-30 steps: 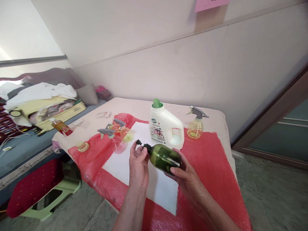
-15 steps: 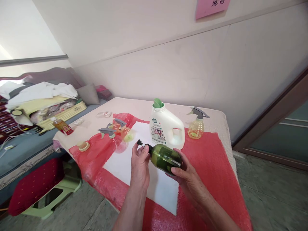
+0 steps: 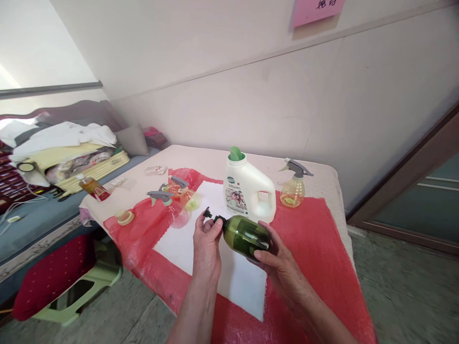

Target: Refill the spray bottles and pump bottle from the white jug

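Note:
A dark green pump bottle [image 3: 246, 235] lies on its side in the air above the table, cupped from below by my right hand [image 3: 278, 258]. Its black pump head [image 3: 211, 217] points left, and the fingers of my left hand [image 3: 207, 239] are closed around it. Under both hands lies a white sheet [image 3: 186, 243] on red bubble wrap [image 3: 304, 248]. Just behind the green bottle stands a white detergent jug [image 3: 247, 188] with a green cap.
A yellow spray bottle [image 3: 293, 184] stands at the back right. Two more spray bottles [image 3: 175, 198] lie at the left by a small yellow lid [image 3: 125, 218]. A green stool [image 3: 77, 296] sits beside the table. Bedding is piled on a bed [image 3: 60, 153] at the left.
My left hand's fingers have shifted slightly on the pump head, which has turned a little. The bottle and my right hand stay almost in place.

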A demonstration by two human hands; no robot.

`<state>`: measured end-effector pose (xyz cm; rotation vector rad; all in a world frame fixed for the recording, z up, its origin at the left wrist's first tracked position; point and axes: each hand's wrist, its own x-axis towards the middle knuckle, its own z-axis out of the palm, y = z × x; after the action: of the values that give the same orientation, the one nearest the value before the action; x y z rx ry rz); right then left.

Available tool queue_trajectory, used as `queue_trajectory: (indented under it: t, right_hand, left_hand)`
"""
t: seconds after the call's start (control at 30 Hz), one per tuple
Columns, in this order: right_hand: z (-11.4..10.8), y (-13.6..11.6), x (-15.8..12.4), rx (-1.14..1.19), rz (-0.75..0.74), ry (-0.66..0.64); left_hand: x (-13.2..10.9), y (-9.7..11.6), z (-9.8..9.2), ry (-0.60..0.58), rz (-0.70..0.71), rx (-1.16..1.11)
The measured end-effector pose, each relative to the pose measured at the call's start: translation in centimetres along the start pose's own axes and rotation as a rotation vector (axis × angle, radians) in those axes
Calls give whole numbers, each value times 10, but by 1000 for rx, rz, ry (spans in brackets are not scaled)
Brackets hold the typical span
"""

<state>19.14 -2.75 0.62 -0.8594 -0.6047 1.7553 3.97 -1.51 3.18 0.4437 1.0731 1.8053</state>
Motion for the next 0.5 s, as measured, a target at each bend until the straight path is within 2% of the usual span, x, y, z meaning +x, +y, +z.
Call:
queue_trajectory:
  t: [0.5]
  right_hand:
    - [-2,-1,1,7,-21,-27]
  left_hand:
    - [5,-4,-7,-86,13,-27]
